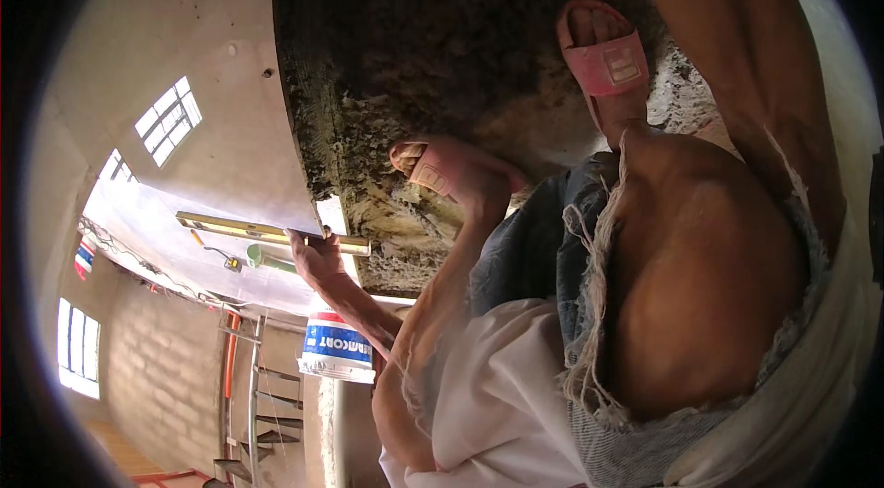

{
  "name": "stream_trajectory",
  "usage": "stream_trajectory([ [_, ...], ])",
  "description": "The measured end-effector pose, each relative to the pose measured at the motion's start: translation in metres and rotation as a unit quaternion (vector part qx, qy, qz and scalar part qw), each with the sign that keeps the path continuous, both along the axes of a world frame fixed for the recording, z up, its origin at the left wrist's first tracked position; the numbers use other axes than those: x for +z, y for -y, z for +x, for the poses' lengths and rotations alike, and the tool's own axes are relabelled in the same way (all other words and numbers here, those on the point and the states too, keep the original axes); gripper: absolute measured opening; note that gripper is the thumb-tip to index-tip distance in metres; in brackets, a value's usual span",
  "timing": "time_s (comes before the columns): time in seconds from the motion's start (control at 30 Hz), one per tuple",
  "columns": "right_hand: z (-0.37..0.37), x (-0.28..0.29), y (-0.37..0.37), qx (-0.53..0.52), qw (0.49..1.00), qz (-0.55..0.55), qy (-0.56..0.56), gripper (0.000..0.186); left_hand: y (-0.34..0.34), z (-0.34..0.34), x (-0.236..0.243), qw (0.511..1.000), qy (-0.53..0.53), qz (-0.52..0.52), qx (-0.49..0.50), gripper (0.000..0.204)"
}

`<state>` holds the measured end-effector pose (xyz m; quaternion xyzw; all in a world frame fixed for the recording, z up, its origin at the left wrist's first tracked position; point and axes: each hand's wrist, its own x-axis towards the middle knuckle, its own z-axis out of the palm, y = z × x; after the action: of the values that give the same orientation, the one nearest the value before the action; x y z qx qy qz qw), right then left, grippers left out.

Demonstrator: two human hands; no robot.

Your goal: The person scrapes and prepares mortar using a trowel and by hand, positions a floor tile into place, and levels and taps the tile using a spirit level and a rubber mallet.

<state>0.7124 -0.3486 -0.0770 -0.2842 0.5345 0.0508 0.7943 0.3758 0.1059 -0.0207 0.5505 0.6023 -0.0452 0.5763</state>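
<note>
The yellow spirit level [244,229] lies across the left hand [319,258], its long axis running from between 9 and 10 o'clock to between 3 and 4, the longer part reaching out on the 9-to-10 side and only a short end showing past the fingers on the other. The hand looks closed around the bar, well off its middle (the far side of the grip is hidden, so I cannot tell how tightly). The left hand is the nearer one; the right hand is out of view, so its state I cannot tell, though the right arm [778,74] shows toward 2 o'clock. At the level's short end is the edge of the dark, mottled surface [516,46], overlapping it in view; whether they touch is unclear. Toward 9 o'clock from the hand lie a green cylindrical thing [267,258] and, beyond it, a yellow-and-black tape measure [230,260]. Near 6 o'clock sits a white, red and blue bucket [337,341]; farther off, at 7, stands a ladder [255,387]. Two pink sandals [444,171] are on the feet toward 2 o'clock.
</note>
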Motion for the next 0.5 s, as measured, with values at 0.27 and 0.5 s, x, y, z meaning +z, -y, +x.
stream_trajectory([
  [0.27, -0.019, -0.006, 0.007, -0.018, 1.000, 0.014, -0.009, 0.015, -0.001, -0.002, 0.012, 1.000, 0.007, 0.007, 0.005, 0.037],
  [0.5, -0.023, -0.008, 0.015, -0.029, 0.999, 0.014, -0.012, 0.015, 0.001, 0.000, 0.020, 0.999, -0.022, 0.023, 0.012, 0.036],
])
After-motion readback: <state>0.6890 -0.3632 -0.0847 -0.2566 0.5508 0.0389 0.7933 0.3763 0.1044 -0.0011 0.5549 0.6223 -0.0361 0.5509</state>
